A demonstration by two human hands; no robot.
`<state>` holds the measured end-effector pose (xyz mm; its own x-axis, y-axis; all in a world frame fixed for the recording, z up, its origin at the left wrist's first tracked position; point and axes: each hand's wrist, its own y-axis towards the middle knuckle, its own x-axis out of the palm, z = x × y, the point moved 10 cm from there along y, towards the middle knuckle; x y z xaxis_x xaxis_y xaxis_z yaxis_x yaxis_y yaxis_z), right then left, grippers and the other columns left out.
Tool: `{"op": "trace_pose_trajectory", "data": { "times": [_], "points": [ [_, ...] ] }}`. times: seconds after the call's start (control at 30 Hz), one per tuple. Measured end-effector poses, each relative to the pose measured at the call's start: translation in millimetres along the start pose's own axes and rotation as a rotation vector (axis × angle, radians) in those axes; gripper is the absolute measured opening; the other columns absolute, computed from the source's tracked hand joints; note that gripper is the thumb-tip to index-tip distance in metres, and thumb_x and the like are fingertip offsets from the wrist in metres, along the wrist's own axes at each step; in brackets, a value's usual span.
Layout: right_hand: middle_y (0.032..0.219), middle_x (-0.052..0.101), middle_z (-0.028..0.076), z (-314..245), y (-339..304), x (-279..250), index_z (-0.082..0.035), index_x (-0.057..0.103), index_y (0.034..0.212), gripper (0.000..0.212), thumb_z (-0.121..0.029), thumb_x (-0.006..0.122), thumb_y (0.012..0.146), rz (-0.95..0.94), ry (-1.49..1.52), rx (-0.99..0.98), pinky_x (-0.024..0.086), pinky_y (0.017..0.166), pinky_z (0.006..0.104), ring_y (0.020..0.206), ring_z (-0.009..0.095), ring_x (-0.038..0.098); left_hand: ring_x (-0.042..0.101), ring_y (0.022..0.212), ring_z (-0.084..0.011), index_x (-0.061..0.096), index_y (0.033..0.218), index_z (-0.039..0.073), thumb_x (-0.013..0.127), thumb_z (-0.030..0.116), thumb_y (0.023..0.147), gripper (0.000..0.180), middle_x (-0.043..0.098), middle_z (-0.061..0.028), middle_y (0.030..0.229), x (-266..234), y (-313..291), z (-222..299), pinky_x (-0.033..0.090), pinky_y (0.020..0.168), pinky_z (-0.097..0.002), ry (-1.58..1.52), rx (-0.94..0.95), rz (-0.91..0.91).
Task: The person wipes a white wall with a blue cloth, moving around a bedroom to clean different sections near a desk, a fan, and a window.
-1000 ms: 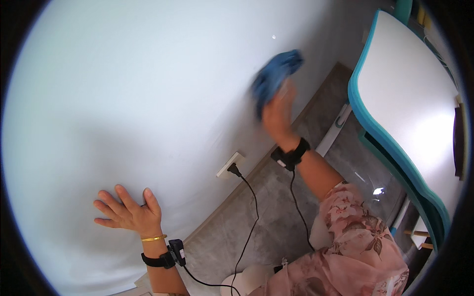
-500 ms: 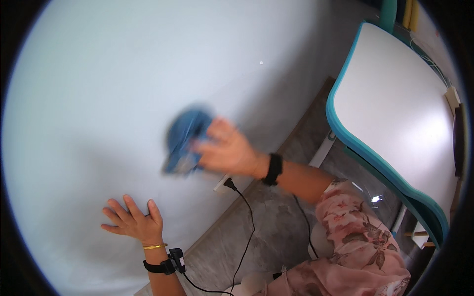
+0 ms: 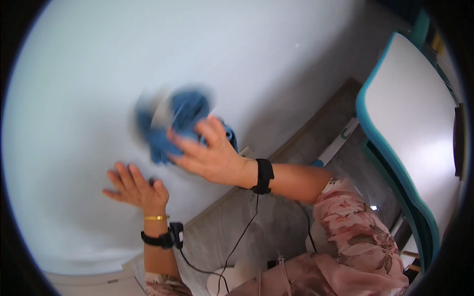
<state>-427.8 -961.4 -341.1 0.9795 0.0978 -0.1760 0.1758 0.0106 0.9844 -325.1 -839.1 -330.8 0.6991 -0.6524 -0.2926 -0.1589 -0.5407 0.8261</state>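
Note:
A crumpled blue cloth point(image 3: 187, 109) with a pale patch is against the light wall point(image 3: 89, 98), its outer edges smeared by motion. My right hand point(image 3: 212, 157) presses on the cloth with bent fingers and holds it. Lower and to the left, my left hand point(image 3: 137, 188) has its fingers spread and holds nothing. That palm appears to rest on the wall, though the exact contact is hard to make out.
A white tabletop with a teal rim point(image 3: 410, 98) stands at the right. Grey floor point(image 3: 207, 237) meets the wall along a slanting skirting edge. Thin black cables point(image 3: 243, 232) hang near my wrists, which wear black straps. A wall socket point(image 3: 245, 151) is partly hidden behind my right hand.
The blue cloth has spread out and shifted left and slightly up on the wall under my right hand. My left hand stays spread. The view has turned somewhat.

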Motion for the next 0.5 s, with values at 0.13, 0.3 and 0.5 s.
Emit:
{"op": "trace_pose_trajectory", "data": {
  "times": [0.13, 0.3, 0.5],
  "points": [
    [0.103, 0.054, -0.002, -18, -71, 35, -0.017, 0.059, 0.084, 0.009, -0.018, 0.061, 0.075, -0.33, 0.102, -0.335, 0.042, 0.089, 0.0441, 0.102, 0.019, 0.052, 0.018, 0.14, -0.0322, 0.031, 0.142, 0.006, 0.025, 0.047, 0.095, 0.062, 0.029, -0.015, 0.148, 9, -2, 9, -0.005, 0.11, -0.0522, -0.061, 0.033, 0.012],
    [0.107, 0.053, 0.007, 80, -120, -15, -0.013, 0.059, 0.087, 0.019, -0.004, 0.061, 0.071, -0.14, -0.251, 0.231, 0.04, 0.087, 0.0473, 0.096, 0.032, 0.048, 0.017, 0.14, -0.0309, 0.038, 0.138, 0.007, 0.031, 0.046, 0.095, 0.058, 0.032, -0.0133, 0.147, 13, -6, 16, -0.007, 0.109, -0.0531, -0.083, 0.061, -0.001],
    [0.113, 0.051, 0.014, 88, -140, -39, -0.007, 0.06, 0.098, 0.036, 0.005, 0.06, 0.064, 0.044, -0.328, 0.637, 0.038, 0.089, 0.0485, 0.102, 0.04, 0.043, 0.018, 0.14, -0.0294, 0.043, 0.135, 0.011, 0.034, 0.046, 0.095, 0.054, 0.031, -0.0117, 0.147, 10, -1, 22, -0.007, 0.109, -0.0535, -0.031, 0.04, 0.058]
  ]
}}
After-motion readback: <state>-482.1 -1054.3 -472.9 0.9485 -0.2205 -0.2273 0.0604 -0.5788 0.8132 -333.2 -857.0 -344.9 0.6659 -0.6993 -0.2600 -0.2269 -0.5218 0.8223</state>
